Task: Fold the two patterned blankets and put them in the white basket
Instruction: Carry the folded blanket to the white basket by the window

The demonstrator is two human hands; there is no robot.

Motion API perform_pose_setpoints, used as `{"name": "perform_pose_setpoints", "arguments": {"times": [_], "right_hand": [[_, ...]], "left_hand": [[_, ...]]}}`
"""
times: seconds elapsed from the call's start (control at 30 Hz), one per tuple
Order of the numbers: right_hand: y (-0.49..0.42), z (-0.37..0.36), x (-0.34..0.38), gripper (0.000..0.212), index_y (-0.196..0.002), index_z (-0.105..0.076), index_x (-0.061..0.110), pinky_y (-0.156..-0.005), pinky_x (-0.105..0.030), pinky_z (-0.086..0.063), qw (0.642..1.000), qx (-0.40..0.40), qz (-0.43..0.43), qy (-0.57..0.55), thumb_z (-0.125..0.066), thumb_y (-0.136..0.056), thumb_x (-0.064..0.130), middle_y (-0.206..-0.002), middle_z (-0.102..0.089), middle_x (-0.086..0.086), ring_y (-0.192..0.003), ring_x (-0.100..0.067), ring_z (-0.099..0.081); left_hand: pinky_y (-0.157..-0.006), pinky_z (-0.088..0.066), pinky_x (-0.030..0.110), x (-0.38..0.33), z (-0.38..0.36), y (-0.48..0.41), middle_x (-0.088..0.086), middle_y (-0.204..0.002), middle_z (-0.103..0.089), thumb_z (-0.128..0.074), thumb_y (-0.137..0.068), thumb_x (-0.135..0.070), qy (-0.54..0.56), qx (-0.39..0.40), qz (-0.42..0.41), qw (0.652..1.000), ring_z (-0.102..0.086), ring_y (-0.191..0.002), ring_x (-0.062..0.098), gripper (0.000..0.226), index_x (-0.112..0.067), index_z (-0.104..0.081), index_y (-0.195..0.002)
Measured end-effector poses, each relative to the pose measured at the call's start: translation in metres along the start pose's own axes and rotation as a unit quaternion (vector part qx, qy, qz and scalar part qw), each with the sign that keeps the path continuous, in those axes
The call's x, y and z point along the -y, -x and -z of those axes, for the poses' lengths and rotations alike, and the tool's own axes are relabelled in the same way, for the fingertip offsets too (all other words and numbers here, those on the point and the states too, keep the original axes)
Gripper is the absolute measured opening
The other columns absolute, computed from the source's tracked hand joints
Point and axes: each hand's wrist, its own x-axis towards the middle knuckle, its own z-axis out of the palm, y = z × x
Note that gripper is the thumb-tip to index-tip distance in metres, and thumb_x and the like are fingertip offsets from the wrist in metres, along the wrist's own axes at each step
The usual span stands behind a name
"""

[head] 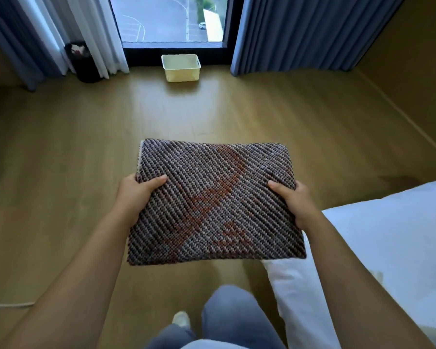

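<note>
Knees (pixel 227 313) in jeans sit lowest in the head view. Above them I hold the folded patterned blanket (pixel 212 202) flat, left hand (pixel 134 195) and right hand (pixel 297 202) gripping its short ends, long axis crosswise. Dead ahead, well apart, stands the white basket (pixel 181 75), about equally far from either hand.

A black bin (pixel 84 62) stands by the left curtains (pixel 10 41), white bedding (pixel 388 235) at right.
</note>
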Motion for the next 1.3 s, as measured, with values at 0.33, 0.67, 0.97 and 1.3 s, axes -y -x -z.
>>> {"name": "perform_pose_setpoints", "arguments": {"times": [0.33,0.67,0.97,1.3], "right_hand": [[-0.260,-0.035,0.103,0.023,-0.087,-0.061,0.022,-0.072,-0.030,-0.054,1.000,-0.008,-0.012,-0.005,-0.078,-0.072,0.026,-0.097,-0.070,-0.001,-0.084,-0.019,-0.068],[-0.517,-0.116,0.232,0.027,-0.091,-0.060,0.021,-0.076,-0.032,-0.053,0.999,0.049,-0.009,0.020,-0.078,-0.072,0.027,-0.099,-0.070,-0.002,-0.088,-0.021,-0.068],[-0.731,-0.231,0.344,0.025,-0.094,-0.060,0.020,-0.072,-0.031,-0.053,0.998,0.057,-0.023,0.004,-0.075,-0.075,0.022,-0.098,-0.069,-0.003,-0.087,-0.022,-0.067],[-0.974,-0.292,0.458,0.029,-0.101,-0.058,0.015,-0.079,-0.033,-0.051,1.000,0.025,-0.007,-0.005,-0.073,-0.077,0.017,-0.094,-0.066,-0.001,-0.084,-0.018,-0.064]], "left_hand": [[-0.078,-0.052,0.033,-0.111,-0.107,-0.245,0.006,-0.092,-0.067,-0.077,-0.073,-0.019,0.001,-0.002,0.016,1.000,-0.066,-0.083,0.022,0.039,-0.012,-0.059,-0.107],[-0.084,-0.052,0.037,-0.228,-0.151,-0.474,0.006,-0.095,-0.065,-0.077,-0.074,-0.022,0.004,-0.055,0.021,0.998,-0.065,-0.086,0.024,0.036,-0.013,-0.056,-0.103],[-0.092,-0.050,0.042,-0.342,-0.156,-0.719,0.011,-0.103,-0.065,-0.077,-0.074,-0.021,0.006,-0.065,0.034,0.997,-0.065,-0.092,0.027,0.037,-0.014,-0.056,-0.103],[-0.088,-0.051,0.039,-0.453,-0.240,-0.965,0.009,-0.100,-0.066,-0.074,-0.077,-0.016,0.018,-0.059,0.025,0.998,-0.065,-0.089,0.025,0.029,-0.015,-0.057,-0.101]]}}
